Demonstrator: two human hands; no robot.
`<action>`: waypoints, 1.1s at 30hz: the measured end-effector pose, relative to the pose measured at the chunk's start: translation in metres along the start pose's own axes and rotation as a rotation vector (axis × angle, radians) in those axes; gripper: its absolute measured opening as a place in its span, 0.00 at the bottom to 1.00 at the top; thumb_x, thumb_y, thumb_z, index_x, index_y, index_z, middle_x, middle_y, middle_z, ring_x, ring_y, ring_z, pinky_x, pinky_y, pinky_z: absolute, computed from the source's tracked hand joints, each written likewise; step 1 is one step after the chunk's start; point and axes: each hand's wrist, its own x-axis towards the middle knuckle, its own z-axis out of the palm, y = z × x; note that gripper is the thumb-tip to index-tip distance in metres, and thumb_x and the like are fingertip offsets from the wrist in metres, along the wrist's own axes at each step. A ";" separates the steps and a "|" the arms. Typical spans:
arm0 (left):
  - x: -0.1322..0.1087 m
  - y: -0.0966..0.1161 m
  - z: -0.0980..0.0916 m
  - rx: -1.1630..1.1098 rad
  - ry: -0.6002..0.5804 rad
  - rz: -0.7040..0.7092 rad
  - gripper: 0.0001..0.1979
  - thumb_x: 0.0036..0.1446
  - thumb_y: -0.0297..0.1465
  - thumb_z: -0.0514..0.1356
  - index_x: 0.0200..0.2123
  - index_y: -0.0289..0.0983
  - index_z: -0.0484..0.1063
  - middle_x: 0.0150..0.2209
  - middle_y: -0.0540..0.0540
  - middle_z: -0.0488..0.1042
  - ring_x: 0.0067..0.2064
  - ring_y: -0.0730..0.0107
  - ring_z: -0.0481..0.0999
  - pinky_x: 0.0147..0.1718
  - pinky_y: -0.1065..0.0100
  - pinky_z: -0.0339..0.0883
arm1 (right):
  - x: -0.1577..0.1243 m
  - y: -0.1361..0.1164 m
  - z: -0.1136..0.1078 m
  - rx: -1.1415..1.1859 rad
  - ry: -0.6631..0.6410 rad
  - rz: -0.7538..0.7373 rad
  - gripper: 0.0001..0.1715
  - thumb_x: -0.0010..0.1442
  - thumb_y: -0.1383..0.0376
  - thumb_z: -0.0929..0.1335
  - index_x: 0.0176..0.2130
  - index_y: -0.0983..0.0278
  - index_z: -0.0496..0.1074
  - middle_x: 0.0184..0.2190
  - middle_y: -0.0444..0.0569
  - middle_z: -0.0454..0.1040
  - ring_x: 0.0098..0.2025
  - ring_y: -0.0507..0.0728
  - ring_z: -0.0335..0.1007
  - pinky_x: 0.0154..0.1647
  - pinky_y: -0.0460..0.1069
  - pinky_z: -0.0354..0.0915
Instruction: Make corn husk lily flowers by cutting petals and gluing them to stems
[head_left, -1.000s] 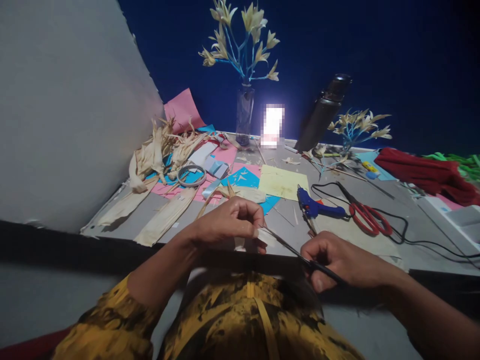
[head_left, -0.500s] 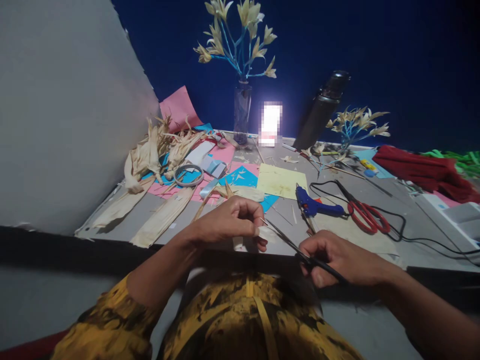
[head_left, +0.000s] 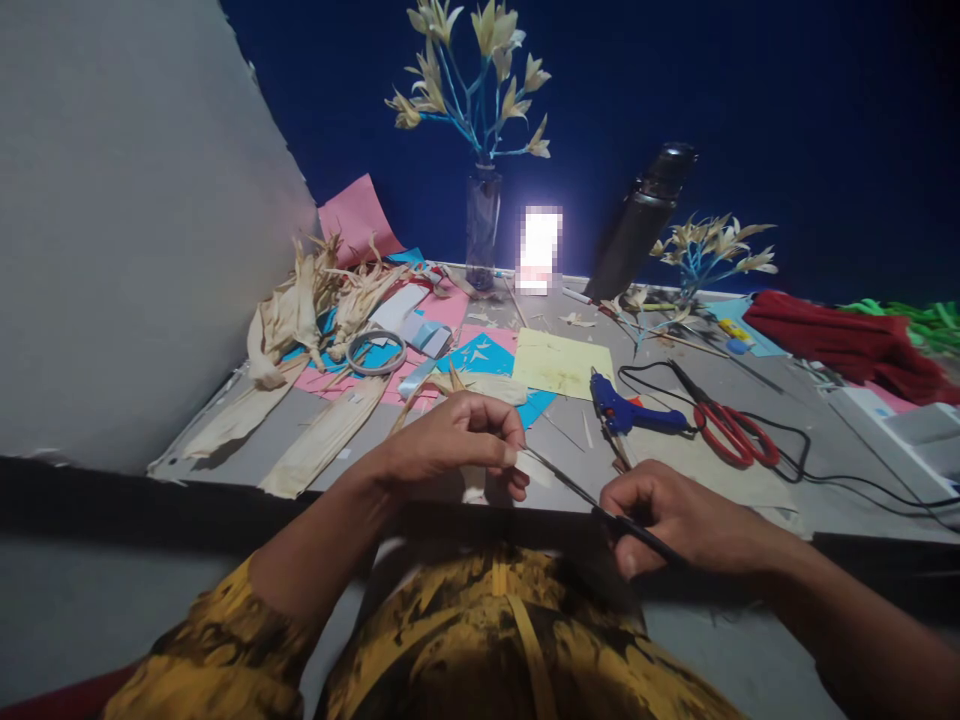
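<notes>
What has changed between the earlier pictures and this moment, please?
The black scissors in the right hand seem to have closed somewhat: their blades look nearer together than half a second ago. Nothing was taken up or let go; the left hand still pinches the pale piece. The blue glue gun and glass vase stayed put; the view shifted slightly.

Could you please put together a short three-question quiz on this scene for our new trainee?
1. The left hand is pinching: (a) a roll of tape; (b) a thin pale piece; (c) a pink sheet.
2. True or false: the right hand holds the dark-handled scissors.
3. Fill in the gap: on the table, the blue glue gun lies beside a second pair of scissors with ___ handles.

Key: 1. b; 2. True; 3. red.
</notes>
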 end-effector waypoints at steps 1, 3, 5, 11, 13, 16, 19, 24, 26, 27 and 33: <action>-0.001 -0.002 0.000 -0.022 0.002 0.003 0.05 0.48 0.27 0.66 0.28 0.33 0.73 0.25 0.43 0.80 0.29 0.63 0.81 0.33 0.66 0.73 | 0.000 0.000 0.000 -0.002 0.003 -0.001 0.27 0.44 0.50 0.77 0.20 0.66 0.64 0.17 0.37 0.54 0.22 0.47 0.47 0.20 0.44 0.44; -0.003 -0.005 0.000 -0.044 0.022 0.006 0.07 0.48 0.28 0.68 0.29 0.32 0.73 0.25 0.42 0.80 0.29 0.62 0.81 0.33 0.65 0.74 | 0.000 0.001 0.000 -0.009 0.012 -0.004 0.27 0.45 0.50 0.77 0.20 0.66 0.64 0.17 0.37 0.55 0.22 0.47 0.48 0.20 0.44 0.44; -0.004 -0.007 0.001 -0.034 0.063 0.006 0.08 0.46 0.28 0.69 0.28 0.32 0.73 0.25 0.42 0.80 0.29 0.63 0.81 0.32 0.66 0.73 | -0.001 0.001 0.000 -0.015 0.023 0.002 0.27 0.45 0.51 0.77 0.20 0.65 0.64 0.17 0.37 0.54 0.22 0.47 0.47 0.20 0.44 0.44; -0.007 -0.005 0.004 -0.002 0.117 0.014 0.08 0.46 0.27 0.70 0.26 0.32 0.73 0.23 0.43 0.80 0.26 0.65 0.80 0.30 0.68 0.72 | -0.001 -0.008 0.001 -0.042 0.034 0.010 0.30 0.43 0.51 0.78 0.18 0.64 0.59 0.16 0.36 0.53 0.21 0.46 0.45 0.19 0.44 0.42; -0.007 -0.004 0.003 0.006 0.110 0.008 0.07 0.46 0.27 0.69 0.26 0.32 0.73 0.23 0.43 0.80 0.26 0.66 0.80 0.30 0.69 0.72 | -0.001 -0.010 0.001 -0.052 0.034 0.017 0.30 0.43 0.51 0.78 0.18 0.64 0.59 0.16 0.36 0.53 0.21 0.47 0.45 0.19 0.44 0.42; -0.008 -0.002 0.000 0.031 0.087 0.000 0.07 0.46 0.26 0.69 0.25 0.32 0.74 0.24 0.43 0.80 0.26 0.67 0.80 0.30 0.70 0.71 | -0.002 -0.011 0.002 -0.059 0.039 0.036 0.31 0.42 0.50 0.78 0.17 0.65 0.59 0.15 0.36 0.53 0.21 0.47 0.45 0.19 0.44 0.42; -0.009 -0.004 -0.002 0.038 0.064 -0.012 0.08 0.45 0.27 0.70 0.25 0.31 0.74 0.23 0.43 0.79 0.26 0.67 0.79 0.30 0.69 0.71 | -0.002 -0.008 0.001 -0.066 0.055 0.037 0.32 0.42 0.49 0.78 0.17 0.64 0.58 0.15 0.36 0.51 0.21 0.47 0.44 0.19 0.45 0.41; -0.007 -0.016 0.008 -0.163 0.273 0.121 0.10 0.44 0.29 0.72 0.25 0.33 0.73 0.23 0.47 0.77 0.25 0.72 0.76 0.27 0.72 0.68 | 0.000 -0.003 0.008 0.089 0.186 -0.094 0.30 0.51 0.42 0.72 0.26 0.66 0.68 0.22 0.41 0.60 0.25 0.50 0.53 0.25 0.45 0.51; -0.004 -0.023 0.016 -0.320 0.385 0.158 0.11 0.44 0.29 0.72 0.26 0.34 0.72 0.23 0.50 0.75 0.23 0.78 0.73 0.25 0.76 0.64 | 0.005 -0.001 0.021 0.190 0.237 -0.172 0.33 0.53 0.39 0.69 0.31 0.67 0.71 0.26 0.45 0.66 0.29 0.52 0.58 0.29 0.46 0.56; -0.002 -0.026 0.021 -0.398 0.417 0.167 0.11 0.44 0.29 0.72 0.27 0.34 0.71 0.23 0.52 0.74 0.22 0.79 0.71 0.24 0.77 0.63 | 0.009 -0.001 0.029 0.237 0.248 -0.199 0.34 0.53 0.37 0.68 0.33 0.67 0.71 0.27 0.46 0.68 0.29 0.53 0.60 0.30 0.46 0.57; 0.012 -0.040 0.041 -0.568 0.564 0.357 0.10 0.47 0.28 0.70 0.29 0.36 0.71 0.23 0.53 0.70 0.26 0.78 0.70 0.28 0.76 0.65 | 0.044 -0.004 0.078 0.415 0.349 -0.346 0.35 0.54 0.36 0.66 0.33 0.67 0.70 0.26 0.46 0.68 0.27 0.51 0.59 0.29 0.45 0.58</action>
